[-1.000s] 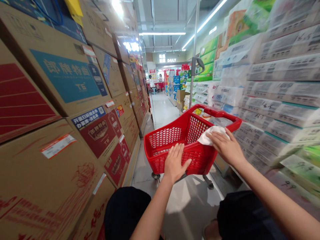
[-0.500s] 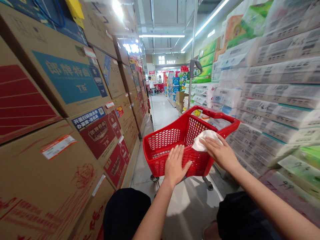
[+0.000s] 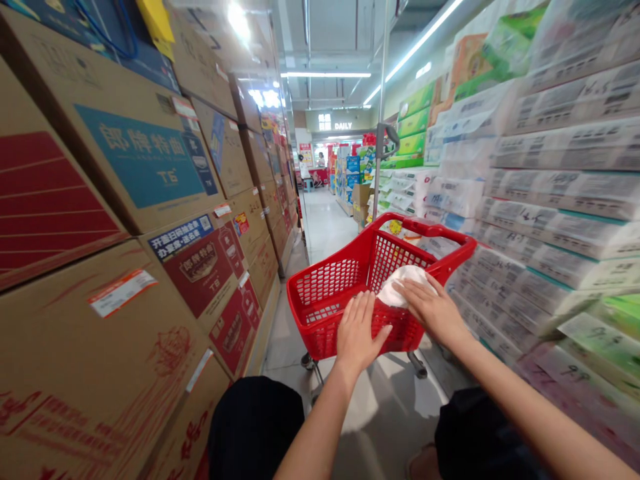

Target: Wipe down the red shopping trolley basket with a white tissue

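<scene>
A red plastic shopping cart [image 3: 324, 279] with perforated basket walls stands in front of me, its handle to the right. My left hand [image 3: 357, 331] lies on the near side of the basket, fingers stretched out over the rim and thumb apart, holding nothing. On the same rim, closer to the handle, my right hand [image 3: 431, 308] presses a white cloth [image 3: 403, 275] against the cart. Its fingers lie over the cloth, and their tips touch it. Part of the cloth is hidden under that hand.
Stacked cardboard boxes [image 3: 150, 157] wall the left side. Packs of paper tissue [image 3: 560, 160] are piled high on the right. A metal pole [image 3: 381, 100] with a grey handle rises behind the cart. The tiled aisle floor [image 3: 323, 217] runs back toward distant people. My knees flank the view's bottom.
My right hand and the white cloth have slid a little left along the rim, toward my left hand. My left hand has shifted slightly right, still resting on the cart.
</scene>
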Tool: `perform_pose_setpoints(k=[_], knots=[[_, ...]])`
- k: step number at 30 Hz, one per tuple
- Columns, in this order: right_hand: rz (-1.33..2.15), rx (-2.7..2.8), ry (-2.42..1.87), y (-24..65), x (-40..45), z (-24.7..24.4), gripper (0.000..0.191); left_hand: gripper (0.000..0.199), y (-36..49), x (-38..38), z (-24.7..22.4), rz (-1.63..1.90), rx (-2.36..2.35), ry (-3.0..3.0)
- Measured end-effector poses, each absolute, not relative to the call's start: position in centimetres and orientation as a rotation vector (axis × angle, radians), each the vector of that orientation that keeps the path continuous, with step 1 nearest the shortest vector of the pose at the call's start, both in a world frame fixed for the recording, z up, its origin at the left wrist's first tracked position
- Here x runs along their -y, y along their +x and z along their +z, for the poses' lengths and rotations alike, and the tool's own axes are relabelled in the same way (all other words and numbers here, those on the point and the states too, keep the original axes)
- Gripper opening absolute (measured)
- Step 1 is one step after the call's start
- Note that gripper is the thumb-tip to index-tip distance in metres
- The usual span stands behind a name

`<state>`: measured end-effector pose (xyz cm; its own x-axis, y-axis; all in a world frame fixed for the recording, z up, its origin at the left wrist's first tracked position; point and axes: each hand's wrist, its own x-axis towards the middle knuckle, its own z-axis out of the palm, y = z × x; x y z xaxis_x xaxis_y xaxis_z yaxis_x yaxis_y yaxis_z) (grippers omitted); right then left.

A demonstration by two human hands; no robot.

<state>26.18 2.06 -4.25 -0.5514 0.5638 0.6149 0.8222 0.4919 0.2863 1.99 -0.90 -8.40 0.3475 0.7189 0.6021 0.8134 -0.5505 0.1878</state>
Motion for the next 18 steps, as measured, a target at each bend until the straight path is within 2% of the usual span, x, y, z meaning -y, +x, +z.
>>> perform_pose_setpoints(k=[5, 13, 18], knots=[[-0.904, 2.1, -1.358, 30.8, -3.6, -2.5, 0.047, 0.072, 2.0, 1.2, -8.4, -1.003, 1.414, -2.478], [-0.811, 2.275, -1.211, 25.6, -2.7, -4.3, 0.045, 0.077, 2.2, 1.2, -8.0, -1.006, 1.397, -2.522], [-0.854, 2.216, -1.273, 27.9, -3.3, -2.3, 0.039, 0.076, 1.9, 1.6, -8.0, -1.023, 1.379, -2.535]])
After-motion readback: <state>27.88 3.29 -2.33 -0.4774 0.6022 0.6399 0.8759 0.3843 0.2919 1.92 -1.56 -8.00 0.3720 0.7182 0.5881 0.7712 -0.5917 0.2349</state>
